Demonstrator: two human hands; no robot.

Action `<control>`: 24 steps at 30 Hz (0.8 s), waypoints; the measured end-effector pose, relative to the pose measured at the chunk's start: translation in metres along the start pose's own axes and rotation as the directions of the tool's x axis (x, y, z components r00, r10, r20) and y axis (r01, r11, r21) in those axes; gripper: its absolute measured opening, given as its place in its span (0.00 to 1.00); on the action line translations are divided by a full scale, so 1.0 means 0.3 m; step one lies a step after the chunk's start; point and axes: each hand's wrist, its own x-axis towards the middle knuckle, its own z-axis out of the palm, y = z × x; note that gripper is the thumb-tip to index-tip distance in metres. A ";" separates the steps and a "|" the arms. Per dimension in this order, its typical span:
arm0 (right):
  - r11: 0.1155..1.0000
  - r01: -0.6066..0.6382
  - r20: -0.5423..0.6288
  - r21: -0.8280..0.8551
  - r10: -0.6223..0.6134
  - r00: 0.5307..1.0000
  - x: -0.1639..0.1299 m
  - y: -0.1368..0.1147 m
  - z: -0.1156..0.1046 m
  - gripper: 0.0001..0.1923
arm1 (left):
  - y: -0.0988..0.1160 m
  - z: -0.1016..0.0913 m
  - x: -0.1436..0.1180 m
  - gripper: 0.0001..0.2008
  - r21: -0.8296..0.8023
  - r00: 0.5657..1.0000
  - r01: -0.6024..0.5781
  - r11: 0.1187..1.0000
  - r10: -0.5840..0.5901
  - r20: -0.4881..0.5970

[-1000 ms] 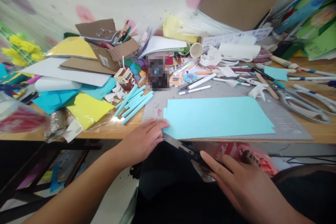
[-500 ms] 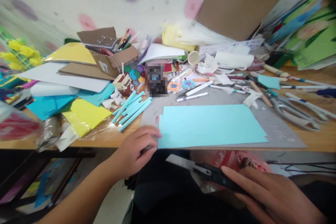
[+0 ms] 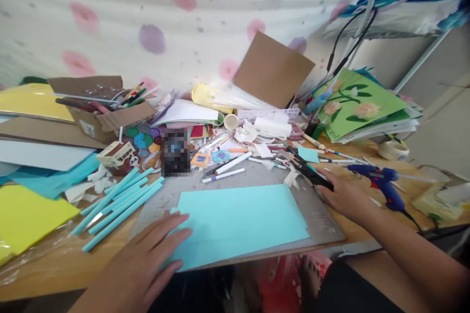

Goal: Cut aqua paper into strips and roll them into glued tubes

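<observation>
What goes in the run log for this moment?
left hand: flat on blue paper | right hand: on black tool | cutting mat: under paper

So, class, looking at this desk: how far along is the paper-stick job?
Done, it seems: a bunch of rolled teal sticks lies left of the grey mat. In hand: the left hand lies flat on the light blue sheet; the right hand grips a black-handled cutter. Left: the sheet looks whole, uncut and unrolled, and the glue gun lies untouched.
</observation>
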 end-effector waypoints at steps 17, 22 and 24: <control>0.687 0.701 0.104 0.192 -0.725 0.681 -0.101 -0.283 -0.020 0.46 | 0.058 0.024 0.052 0.17 0.087 0.975 0.039 0.995 -0.057 0.214; 0.629 0.766 0.092 0.130 -0.777 0.622 -0.121 -0.292 -0.029 0.37 | 0.134 0.047 0.041 0.28 0.094 0.984 0.001 0.996 -0.017 0.178; 0.609 0.780 0.082 0.147 -0.793 0.604 -0.135 -0.286 -0.026 0.32 | 0.151 0.051 0.050 0.30 0.106 0.982 -0.066 0.992 0.046 0.182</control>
